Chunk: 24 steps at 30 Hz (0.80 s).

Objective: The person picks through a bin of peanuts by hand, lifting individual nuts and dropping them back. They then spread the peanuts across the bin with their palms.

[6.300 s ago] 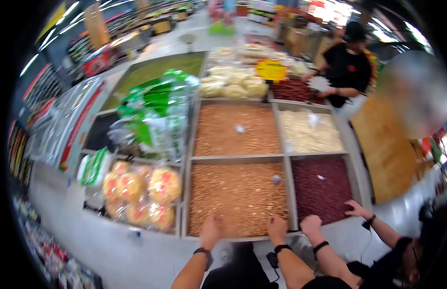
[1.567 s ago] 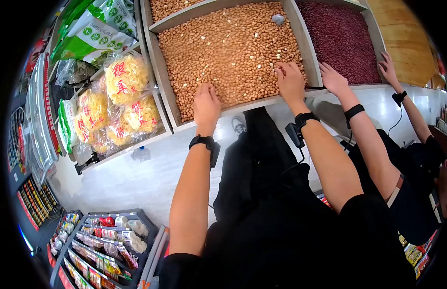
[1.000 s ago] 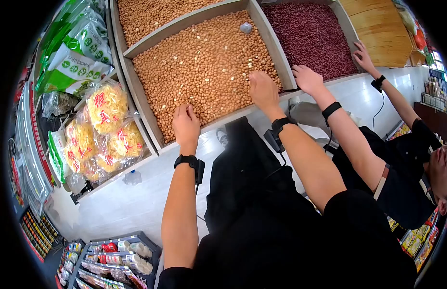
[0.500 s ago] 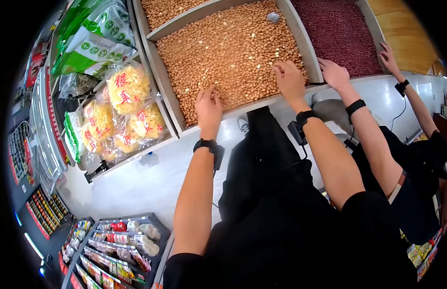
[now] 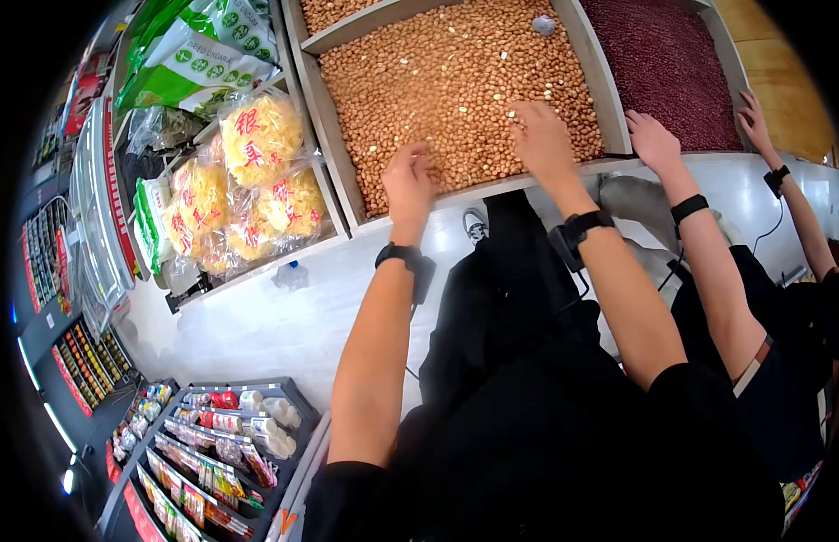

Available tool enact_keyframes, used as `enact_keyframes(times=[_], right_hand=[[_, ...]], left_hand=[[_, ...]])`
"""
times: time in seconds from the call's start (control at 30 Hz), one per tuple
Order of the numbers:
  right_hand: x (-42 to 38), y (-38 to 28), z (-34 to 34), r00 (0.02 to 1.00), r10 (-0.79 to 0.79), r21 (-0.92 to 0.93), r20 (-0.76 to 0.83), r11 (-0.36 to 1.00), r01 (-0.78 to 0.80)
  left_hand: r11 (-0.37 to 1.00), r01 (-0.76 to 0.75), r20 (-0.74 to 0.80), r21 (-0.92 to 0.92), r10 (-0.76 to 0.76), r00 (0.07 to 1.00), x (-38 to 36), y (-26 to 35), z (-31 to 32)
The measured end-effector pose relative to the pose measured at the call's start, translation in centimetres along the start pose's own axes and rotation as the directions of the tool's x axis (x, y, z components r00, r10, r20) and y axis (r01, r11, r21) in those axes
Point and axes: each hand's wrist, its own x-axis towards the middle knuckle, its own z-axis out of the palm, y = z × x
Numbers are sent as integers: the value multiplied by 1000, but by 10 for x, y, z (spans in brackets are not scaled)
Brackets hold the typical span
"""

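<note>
From beside the display, I am seeing reddish-tan shelled nuts (image 5: 446, 99) lying in a compartment with pale wood-look walls (image 5: 603, 81). The left hand (image 5: 408, 185) is resting at the near left corner, fingers partly curled; the right hand (image 5: 544, 144) is hovering over or touching the nuts, fingers loosely bent. Whether either is gripping anything, I cannot tell. Caution: raking toward the body could be spilling nuts over the near edge. A co-worker's pale hand (image 5: 654, 143) is lying near the dark red beans (image 5: 659, 72); sideways sweeps could be causing a collision or mixing.
</note>
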Motion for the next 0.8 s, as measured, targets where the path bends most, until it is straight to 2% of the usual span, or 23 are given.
enact_keyframes(times=[0.07, 0.1, 0.17, 0.23, 0.27, 0.3, 0.37, 0.4, 0.43, 0.47, 0.5, 0.57, 0.6, 0.67, 0.7, 0.73, 0.77, 0.8], right_hand=[[4, -16, 34, 965, -51, 345, 257, 938, -42], [7, -30, 40, 965, -54, 348, 257, 937, -40], [18, -56, 45, 829, -111, 282, 548, 958, -58], [19, -62, 58, 826, -134, 237, 547, 971, 0], [18, -64, 65, 828, -146, 186, 541, 981, 51], [19, -67, 66, 825, -151, 190, 545, 980, 54], [21, -69, 66, 807, -123, 129, 577, 990, 59], [21, -68, 66, 806, -127, 145, 578, 988, 52], [15, -68, 64, 802, -128, 144, 583, 988, 54], [11, -68, 60, 801, -88, 151, 592, 988, -3], [22, -67, 56, 815, -58, 157, 577, 987, -41], [25, -62, 40, 894, 24, 213, 447, 968, -133], [42, -51, 27, 908, 17, 201, 419, 973, -110], [17, -22, 1, 953, 103, 278, 284, 943, -184], [-9, -8, -13, 936, 129, 260, 328, 940, -221], [-16, 5, -27, 965, 121, 206, 234, 964, -171], [7, 16, -35, 994, 80, 150, 73, 985, -90], [24, 27, -39, 998, 56, 150, 23, 987, -59]], left_hand=[[977, 161, 1, -138, -163, 987, -1, 8, 0], [949, 237, 9, -207, -240, 971, -1, 13, -1], [941, 260, -34, -215, -273, 961, 1, 19, -2], [903, 392, 17, -177, -395, 918, 0, 13, -2], [954, 282, -50, -98, -288, 956, -1, 10, -1], [953, 287, -55, -98, -294, 954, -1, 9, -2], [991, 68, -114, 117, -54, 992, -2, 9, -3], [988, 151, -74, 6, -150, 986, 0, 3, -1], [988, 157, -75, 3, -156, 985, -8, -3, -1], [988, 124, -36, 87, -121, 992, -14, -7, -2], [985, 60, -7, 164, -60, 998, -5, -2, -6], [993, -41, -43, 110, 46, 998, -2, 0, -6], [993, -71, -57, 91, 76, 995, 15, 3, -3], [992, 8, -71, 126, 2, 997, -4, -6, -3], [961, 43, 9, 273, -47, 999, -5, 1, -9], [968, 121, 48, 218, -135, 990, -23, 9, -14], [978, 141, 65, 156, -153, 986, -4, 18, -15], [986, 103, -13, 129, -102, 995, 6, 7, -6]])
